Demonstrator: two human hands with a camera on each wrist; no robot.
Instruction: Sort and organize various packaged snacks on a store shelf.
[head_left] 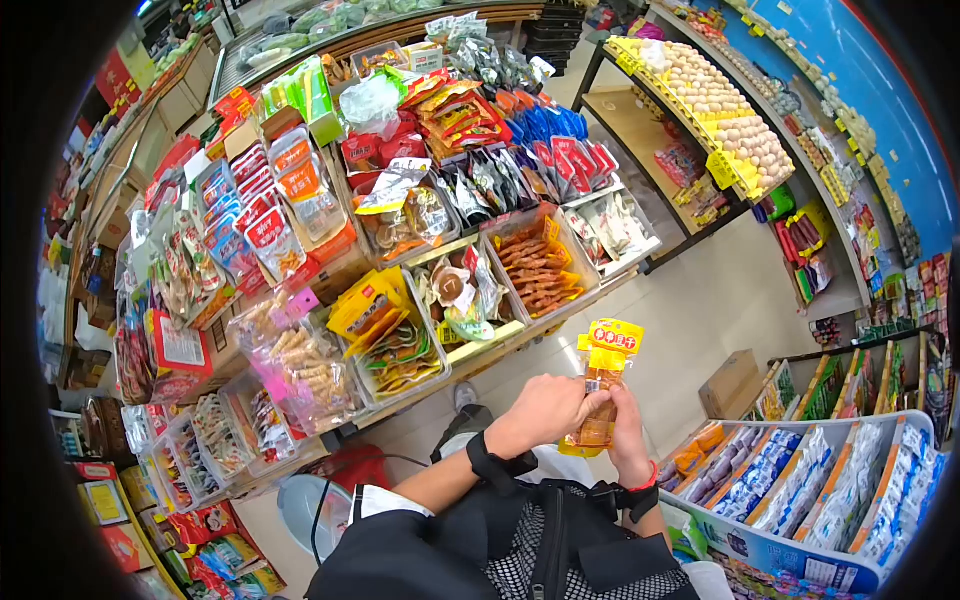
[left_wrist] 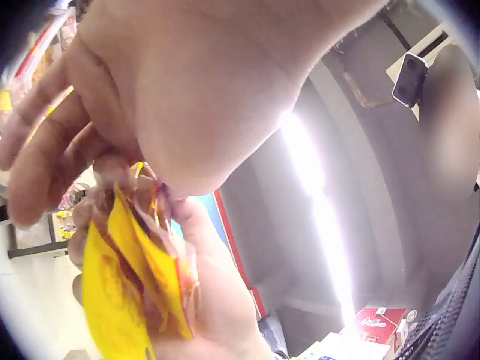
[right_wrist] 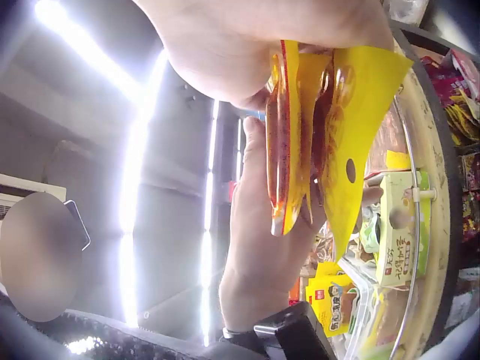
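Several yellow-and-clear snack packets are held together in front of the chest, orange-brown food showing through them. My right hand grips the stack from the right side. From the left, my left hand pinches the packets at their edge. In the left wrist view, the packets fan apart slightly between my left hand above and my right hand below. The right wrist view shows the packets edge-on beneath my right hand, with my left hand against them; some fingertips are hidden.
Bins of packaged snacks cover a stand ahead and left, one bin holding orange-brown packets. A divided bin stands at the right, near a cardboard box. Egg trays lie farther back, with tiled floor between.
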